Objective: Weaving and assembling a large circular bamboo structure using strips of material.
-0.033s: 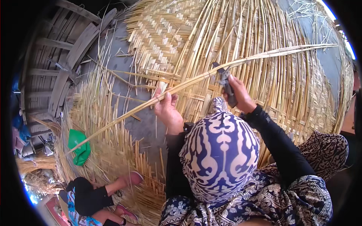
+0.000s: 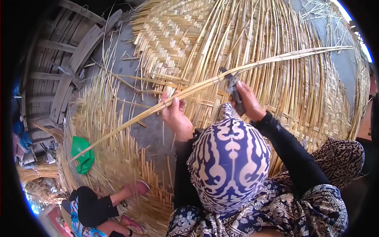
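My left hand (image 2: pixel 177 116) grips a long pale split reed (image 2: pixel 134 119) that runs diagonally from lower left to upper right. My right hand (image 2: pixel 246 100) is closed on a dark-handled blade tool (image 2: pixel 233 85), whose head touches the underside of the reed, right of my left hand. Beneath both hands lies a woven reed mat (image 2: pixel 166 39), with long loose strips (image 2: pixel 284 87) over its right part. A rounded blue-and-cream patterned cloth shape (image 2: pixel 229 162) is just below my hands.
At left stand weathered wooden slats (image 2: pixel 53 91) and a green plastic bag (image 2: pixel 82 156) on scattered reeds. At lower left sits another person (image 2: pixel 94 209) in dark trousers and pink shoes. Loose reed pieces lie on the grey floor (image 2: pixel 156 144). My patterned-clad leg (image 2: pixel 339 158) extends right.
My right hand and the blade have shifted slightly left along the reed. My left hand and the reed look nearly unchanged.
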Motion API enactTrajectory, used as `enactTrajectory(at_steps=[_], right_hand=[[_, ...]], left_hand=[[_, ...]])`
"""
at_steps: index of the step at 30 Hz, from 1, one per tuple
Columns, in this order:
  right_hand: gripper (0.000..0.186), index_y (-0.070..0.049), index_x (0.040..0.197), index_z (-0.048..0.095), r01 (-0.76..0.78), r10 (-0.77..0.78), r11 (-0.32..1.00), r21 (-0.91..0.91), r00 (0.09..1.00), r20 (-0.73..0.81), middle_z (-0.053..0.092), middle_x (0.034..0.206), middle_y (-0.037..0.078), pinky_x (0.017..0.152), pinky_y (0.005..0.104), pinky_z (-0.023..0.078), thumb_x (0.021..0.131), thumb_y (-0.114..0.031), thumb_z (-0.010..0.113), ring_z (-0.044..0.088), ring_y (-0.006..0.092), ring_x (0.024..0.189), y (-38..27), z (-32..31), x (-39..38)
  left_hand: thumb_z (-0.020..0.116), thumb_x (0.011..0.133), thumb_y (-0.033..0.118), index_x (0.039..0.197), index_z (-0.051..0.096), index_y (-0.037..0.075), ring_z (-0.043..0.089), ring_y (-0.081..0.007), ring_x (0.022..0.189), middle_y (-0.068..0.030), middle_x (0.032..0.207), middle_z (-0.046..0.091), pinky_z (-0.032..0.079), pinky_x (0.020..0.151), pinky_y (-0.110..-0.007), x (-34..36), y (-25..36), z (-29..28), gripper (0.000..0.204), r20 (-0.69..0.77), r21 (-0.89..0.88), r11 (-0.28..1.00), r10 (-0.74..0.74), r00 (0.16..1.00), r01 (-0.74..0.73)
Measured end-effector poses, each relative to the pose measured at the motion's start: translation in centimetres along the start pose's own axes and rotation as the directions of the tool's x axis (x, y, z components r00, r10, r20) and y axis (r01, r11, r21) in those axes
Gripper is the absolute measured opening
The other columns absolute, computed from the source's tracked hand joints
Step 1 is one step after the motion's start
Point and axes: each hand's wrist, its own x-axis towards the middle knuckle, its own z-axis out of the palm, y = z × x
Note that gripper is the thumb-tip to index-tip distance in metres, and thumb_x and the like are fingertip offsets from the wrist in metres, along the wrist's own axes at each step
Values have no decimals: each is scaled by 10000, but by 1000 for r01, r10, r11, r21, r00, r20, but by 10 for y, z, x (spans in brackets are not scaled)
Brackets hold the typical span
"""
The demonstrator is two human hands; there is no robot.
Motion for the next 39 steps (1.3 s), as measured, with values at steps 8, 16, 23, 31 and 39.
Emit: enactTrajectory(at_steps=[8,16,23,31,39], right_hand=[[271,-58,875,420,-83,81,995,57,996,35,513,597,65,388,213,421,883,-314,332,495,113,454,-1,8,-1],[252,-70,839,417,-150,156,985,85,986,-67,508,591,60,360,213,381,876,-312,359,462,107,415,-3,15,-5],[267,-62,831,446,-40,36,997,-61,998,-59,504,559,40,363,193,388,877,-310,360,466,89,409,-7,-16,13],[292,-49,839,428,179,-189,981,-71,967,-169,492,564,43,362,188,391,878,-326,343,465,87,412,-16,-39,14],[273,-58,869,431,8,8,993,-115,990,140,507,598,48,356,183,390,869,-327,382,466,85,416,-14,-14,6]], left_hand=[[536,727,-41,1091,404,-51,492,-55,638,-137,888,590,322,498,-154,1,2,-3,387,-10,43,995,86,996,-85],[537,700,-79,1010,508,26,464,-59,579,-138,886,590,323,462,-156,2,-7,-10,328,66,-98,994,57,996,-51],[540,739,55,1092,430,-20,512,-133,773,-124,985,532,407,636,-216,-3,26,0,377,255,-158,987,22,967,19],[517,768,8,1094,379,-50,549,-226,846,-169,901,552,439,785,-350,-2,20,-1,358,114,-51,998,49,992,-44],[477,791,9,1172,318,-38,537,-262,896,-187,991,536,448,793,-376,8,16,-14,415,128,-54,996,82,988,-76]])
